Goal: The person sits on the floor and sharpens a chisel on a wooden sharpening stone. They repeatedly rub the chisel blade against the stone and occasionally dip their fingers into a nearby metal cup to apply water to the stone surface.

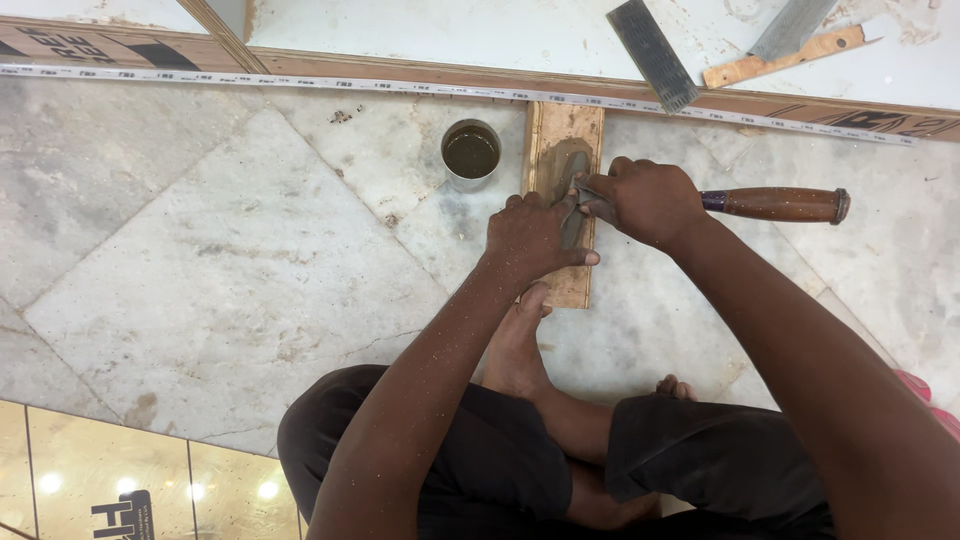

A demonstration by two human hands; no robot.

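A chisel with a brown wooden handle point(775, 204) lies flat across a wet sharpening stone set in a wooden block point(566, 130) on the marble floor. My right hand point(645, 200) grips the chisel where blade meets handle. My left hand point(530, 235) presses its fingers down on the blade over the stone. One bare foot point(515, 350) rests against the block's near end.
A small metal cup of dark liquid point(471, 152) stands just left of the block. A long wooden board point(400, 75) with a measuring tape runs along the top. Two saws point(652, 52) and a wood piece lie beyond it. A glossy panel point(120, 470) sits bottom left.
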